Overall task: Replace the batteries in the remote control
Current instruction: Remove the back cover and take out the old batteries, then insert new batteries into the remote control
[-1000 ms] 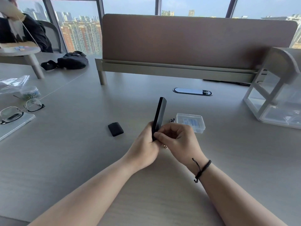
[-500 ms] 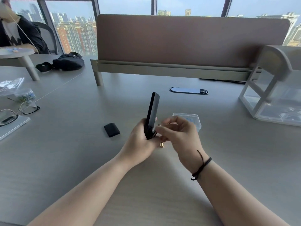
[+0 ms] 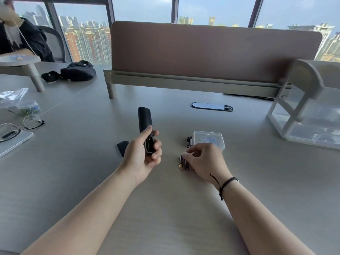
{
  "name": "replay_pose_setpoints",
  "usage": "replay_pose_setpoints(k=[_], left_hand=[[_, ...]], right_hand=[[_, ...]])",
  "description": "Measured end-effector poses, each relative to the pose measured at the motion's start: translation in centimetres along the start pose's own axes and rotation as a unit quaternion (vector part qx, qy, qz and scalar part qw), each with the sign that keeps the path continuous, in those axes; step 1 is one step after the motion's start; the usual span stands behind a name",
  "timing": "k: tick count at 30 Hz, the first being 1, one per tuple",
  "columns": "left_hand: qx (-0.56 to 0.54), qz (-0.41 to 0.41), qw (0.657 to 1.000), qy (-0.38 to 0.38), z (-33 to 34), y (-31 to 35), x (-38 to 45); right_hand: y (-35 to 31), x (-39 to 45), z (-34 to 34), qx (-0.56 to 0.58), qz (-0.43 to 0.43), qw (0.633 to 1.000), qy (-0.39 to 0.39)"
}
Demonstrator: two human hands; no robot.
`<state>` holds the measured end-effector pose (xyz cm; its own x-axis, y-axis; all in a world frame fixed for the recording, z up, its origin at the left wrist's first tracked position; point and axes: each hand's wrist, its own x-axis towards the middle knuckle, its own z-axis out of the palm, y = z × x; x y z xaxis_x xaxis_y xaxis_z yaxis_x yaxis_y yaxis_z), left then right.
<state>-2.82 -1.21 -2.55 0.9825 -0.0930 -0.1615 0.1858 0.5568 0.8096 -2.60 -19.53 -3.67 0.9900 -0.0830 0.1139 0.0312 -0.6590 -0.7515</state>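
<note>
My left hand [image 3: 141, 155] grips the lower end of the black remote control [image 3: 145, 119], which points away from me with its open battery compartment facing up. Its black battery cover [image 3: 122, 147] lies on the desk just left of that hand. My right hand [image 3: 206, 161] is down on the desk to the right, its fingertips pinching the far end of one battery [image 3: 187, 165]. A second battery [image 3: 180, 162] lies beside it. Two more batteries [image 3: 189, 141] lie next to a small clear plastic box [image 3: 209, 138] behind my right hand.
Glasses [image 3: 27, 123] rest on a white device [image 3: 14, 142] at the left edge, near a plastic bag [image 3: 18, 100]. A brown desk divider [image 3: 202, 50] stands at the back, with a cable grommet [image 3: 211, 106] before it. A clear organiser [image 3: 309, 122] stands right; a black bag [image 3: 77, 71] and a person [image 3: 16, 37] are far left.
My right hand left the remote and dropped to the desk on the right with a battery. My left hand turned the remote so its open compartment faces up.
</note>
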Motion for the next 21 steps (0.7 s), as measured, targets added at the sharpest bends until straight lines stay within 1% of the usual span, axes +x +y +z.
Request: replay_pose_setpoints(k=[3,5,7,9,11,13,15,18,21], left_hand=[[0.011,-0.006,1.0,-0.001,-0.1,-0.2,0.2],[0.024,-0.017,1.0,0.004,-0.1,-0.4,0.4],[0.031,-0.03,0.999,0.011,-0.1,-0.5,0.5],[0.034,-0.032,0.999,0.013,-0.2,-0.5,0.5],[0.037,-0.03,0.999,0.009,-0.2,-0.6,0.4],[0.037,-0.03,0.999,0.004,-0.2,-0.6,0.4],[0.038,-0.03,0.999,0.001,-0.1,-0.6,0.3],[0.037,-0.029,0.999,0.001,0.1,-0.5,0.2],[0.033,-0.032,0.999,0.003,0.1,-0.4,0.1]], right_hand=[[-0.1,-0.3,-0.5,0.01,0.001,1.0,0.02],[-0.2,-0.5,-1.1,0.018,-0.012,0.998,0.061],[-0.4,-0.8,-1.5,0.054,-0.031,0.994,0.095],[-0.4,-0.9,-1.5,0.084,-0.045,0.99,0.103],[0.0,-0.6,-1.0,0.082,-0.051,0.99,0.102],[0.6,-0.2,-0.4,0.043,-0.068,0.992,0.102],[1.2,0.4,0.2,-0.03,-0.109,0.986,0.124],[1.5,1.3,0.7,-0.167,-0.177,0.957,0.157],[1.7,1.8,1.3,-0.254,-0.208,0.932,0.15]])
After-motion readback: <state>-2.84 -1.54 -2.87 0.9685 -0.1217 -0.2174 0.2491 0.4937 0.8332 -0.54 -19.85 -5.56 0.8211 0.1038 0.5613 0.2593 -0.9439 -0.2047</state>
